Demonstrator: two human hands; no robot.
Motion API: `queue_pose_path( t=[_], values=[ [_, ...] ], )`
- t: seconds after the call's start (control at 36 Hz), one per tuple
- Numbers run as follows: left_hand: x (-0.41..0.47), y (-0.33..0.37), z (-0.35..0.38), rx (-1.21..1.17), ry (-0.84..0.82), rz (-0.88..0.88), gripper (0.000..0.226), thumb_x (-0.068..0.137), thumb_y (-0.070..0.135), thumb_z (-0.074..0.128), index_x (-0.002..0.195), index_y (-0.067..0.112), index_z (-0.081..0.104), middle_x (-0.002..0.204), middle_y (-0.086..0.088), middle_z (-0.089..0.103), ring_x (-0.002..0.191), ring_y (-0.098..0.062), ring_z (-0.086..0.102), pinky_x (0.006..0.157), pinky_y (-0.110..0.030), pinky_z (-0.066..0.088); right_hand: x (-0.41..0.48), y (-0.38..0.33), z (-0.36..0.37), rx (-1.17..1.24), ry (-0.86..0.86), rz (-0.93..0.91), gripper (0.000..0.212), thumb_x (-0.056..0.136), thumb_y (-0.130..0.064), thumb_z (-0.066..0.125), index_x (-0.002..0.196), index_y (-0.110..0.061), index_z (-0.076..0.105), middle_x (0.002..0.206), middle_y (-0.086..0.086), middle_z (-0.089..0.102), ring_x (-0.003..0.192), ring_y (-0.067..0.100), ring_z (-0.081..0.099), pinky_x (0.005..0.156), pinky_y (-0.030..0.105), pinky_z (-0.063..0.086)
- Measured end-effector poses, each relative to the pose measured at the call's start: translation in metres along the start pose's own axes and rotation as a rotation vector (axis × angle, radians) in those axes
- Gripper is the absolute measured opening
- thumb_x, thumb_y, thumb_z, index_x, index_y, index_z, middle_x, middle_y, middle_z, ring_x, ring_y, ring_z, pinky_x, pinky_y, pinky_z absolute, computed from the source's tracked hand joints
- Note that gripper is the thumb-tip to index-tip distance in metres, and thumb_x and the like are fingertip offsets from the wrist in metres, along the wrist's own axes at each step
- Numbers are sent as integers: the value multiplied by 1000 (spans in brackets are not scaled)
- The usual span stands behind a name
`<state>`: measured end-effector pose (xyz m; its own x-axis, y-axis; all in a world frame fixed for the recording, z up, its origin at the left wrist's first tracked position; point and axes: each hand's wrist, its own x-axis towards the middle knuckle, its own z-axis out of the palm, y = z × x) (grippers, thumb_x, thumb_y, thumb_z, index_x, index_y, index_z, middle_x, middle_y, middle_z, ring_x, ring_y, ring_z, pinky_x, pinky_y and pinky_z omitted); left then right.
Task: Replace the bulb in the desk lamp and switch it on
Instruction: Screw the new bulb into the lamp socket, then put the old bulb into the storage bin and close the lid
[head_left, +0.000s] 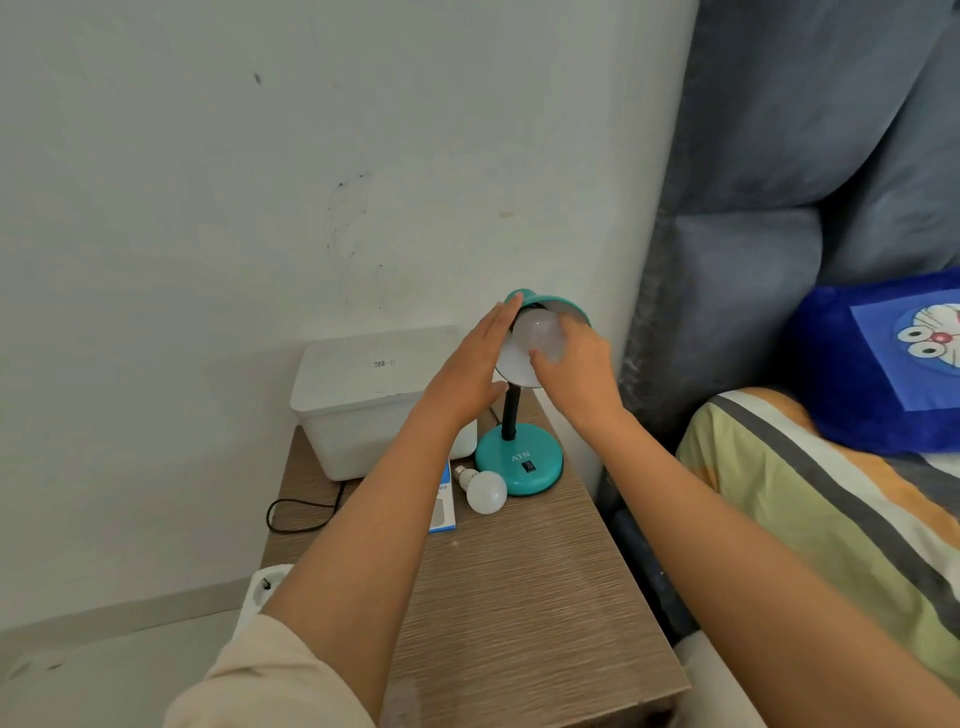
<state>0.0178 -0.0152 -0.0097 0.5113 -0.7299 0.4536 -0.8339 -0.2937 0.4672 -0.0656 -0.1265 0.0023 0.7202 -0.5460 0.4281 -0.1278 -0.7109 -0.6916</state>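
Observation:
A teal desk lamp stands at the far end of a wooden bedside table, its round base (519, 462) carrying a black rocker switch (528, 467). Its shade (550, 306) is tilted toward me. Inside the shade sits a white bulb (537, 332), and the fingers of my right hand (576, 369) are wrapped around it. My left hand (470, 369) lies flat against the shade's left side, steadying it. A second white bulb (484, 489) lies loose on the table beside the base.
A white lidded box (363, 400) stands behind the lamp by the wall. A blue bulb carton (444, 506) lies under my left forearm. A black cord (296, 512) loops off the table's left edge. A bed with a striped cover (810, 499) and blue pillow (872, 364) is at right.

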Motion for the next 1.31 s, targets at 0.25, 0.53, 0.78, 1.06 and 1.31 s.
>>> queue_pose_path(
  t=[0.25,0.53,0.78,1.06,1.31],
  values=[
    [-28,14,-32,238,-117,-154,73,91,24,58,149,19,14,156,-7,17,144,-19,14,113,-34,21,-41,-20,-18,-111,-115,-14,40,92,-17,49,127,1,47,126,20,55,113,30,53,91,34,43],
    [-84,-30,-65,283,-164,-434,61,96,48,35,144,10,29,154,-7,24,142,-21,21,113,-35,21,-68,-43,23,-110,-306,-117,43,94,-27,46,131,-6,49,129,15,57,117,27,54,98,39,45],
    [-94,-107,-109,-15,20,-722,69,93,56,34,145,11,27,151,-5,31,139,-21,28,114,-36,23,-15,-49,94,-61,-474,-19,53,98,-30,40,143,-6,28,152,11,31,140,23,27,113,31,22],
    [-72,-173,-90,-302,224,-829,53,96,34,47,141,10,33,147,-8,36,127,-17,39,94,-22,29,52,-15,153,20,-354,217,38,93,-26,46,123,-2,43,126,16,50,116,30,48,88,32,39],
    [-70,-204,-60,-651,499,-896,48,90,14,58,136,15,42,130,-4,53,103,-13,56,81,-23,45,63,5,164,216,-269,405,62,90,-29,53,144,-13,30,149,8,38,135,27,38,108,36,32]
  ],
)
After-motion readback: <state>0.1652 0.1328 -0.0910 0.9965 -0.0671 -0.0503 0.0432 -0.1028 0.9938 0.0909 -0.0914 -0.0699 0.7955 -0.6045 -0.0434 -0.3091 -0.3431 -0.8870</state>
